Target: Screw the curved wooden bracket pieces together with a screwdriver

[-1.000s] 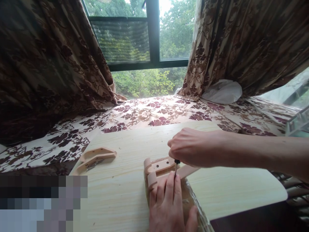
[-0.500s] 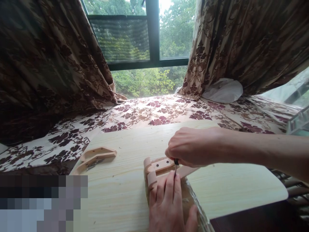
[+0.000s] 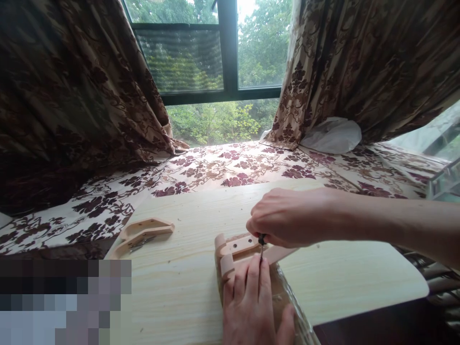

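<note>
My right hand (image 3: 275, 216) is closed around the dark handle of a screwdriver (image 3: 262, 242), whose thin metal shaft points down between my left fingertips. My left hand (image 3: 251, 299) holds down a light wooden bracket (image 3: 227, 266), its fingers stretched over the wood and its thumb apart. Beside it lies a matching wooden part with two dark screw holes (image 3: 242, 244). These pieces rest on a brown package wrapped in clear plastic (image 3: 287, 292). The screwdriver's tip is hidden at my left fingers.
A pale wooden board (image 3: 179, 273) lies beneath everything. At its left are two angled wooden pieces (image 3: 147, 230) with small metal bits by them. Beyond is a flower-patterned cloth (image 3: 230, 163), with a white plastic bag (image 3: 332, 135) near the right curtain (image 3: 323, 62).
Almost nothing differs. My right hand has turned very slightly on the screwdriver, and the left hand stays in place on the wood.
</note>
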A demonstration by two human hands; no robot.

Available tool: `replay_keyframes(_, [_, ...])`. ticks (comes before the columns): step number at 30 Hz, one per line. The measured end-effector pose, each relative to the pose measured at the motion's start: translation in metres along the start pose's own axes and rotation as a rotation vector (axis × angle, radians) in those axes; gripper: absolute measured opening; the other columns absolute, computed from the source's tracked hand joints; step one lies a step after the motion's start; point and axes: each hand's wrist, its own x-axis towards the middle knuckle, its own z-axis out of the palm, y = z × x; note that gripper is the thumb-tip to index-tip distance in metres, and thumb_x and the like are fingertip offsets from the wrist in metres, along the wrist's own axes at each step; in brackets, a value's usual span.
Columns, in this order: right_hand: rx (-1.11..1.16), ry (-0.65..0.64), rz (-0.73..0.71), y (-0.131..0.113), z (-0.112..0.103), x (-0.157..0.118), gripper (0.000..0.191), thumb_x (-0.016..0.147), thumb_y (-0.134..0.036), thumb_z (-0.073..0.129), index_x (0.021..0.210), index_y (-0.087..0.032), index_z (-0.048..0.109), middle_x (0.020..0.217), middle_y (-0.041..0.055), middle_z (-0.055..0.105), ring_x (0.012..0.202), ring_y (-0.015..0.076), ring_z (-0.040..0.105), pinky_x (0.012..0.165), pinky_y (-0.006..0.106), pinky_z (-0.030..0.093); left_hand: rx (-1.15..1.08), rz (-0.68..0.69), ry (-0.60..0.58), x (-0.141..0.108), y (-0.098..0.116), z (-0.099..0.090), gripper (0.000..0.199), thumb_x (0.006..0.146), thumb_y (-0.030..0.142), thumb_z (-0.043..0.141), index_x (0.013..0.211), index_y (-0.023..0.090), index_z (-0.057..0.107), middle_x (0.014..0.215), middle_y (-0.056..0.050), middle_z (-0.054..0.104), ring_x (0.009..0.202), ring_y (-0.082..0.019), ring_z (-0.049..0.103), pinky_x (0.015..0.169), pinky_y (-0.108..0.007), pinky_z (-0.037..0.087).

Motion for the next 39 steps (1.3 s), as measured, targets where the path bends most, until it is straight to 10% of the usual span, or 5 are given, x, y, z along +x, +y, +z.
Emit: replay_keyframes(39, [0.096, 0.027, 0.031, 0.0, -0.002, -0.004, 0.016, 0.078, -0.017, 0.055, 0.084, -0.018, 0.07, 0.071, 0.0054, 0.067, 0.057, 0.0141, 0.051, 0.049, 0.027, 0.024, 0.019, 0.009, 0.005, 0.0, -0.002, 0.001, 0.067, 0.079, 0.058, 0.053, 0.127, 0.012, 0.052, 0.128, -0.008, 0.055, 0.112, -0.025, 0.052, 0.09, -0.035, 0.045])
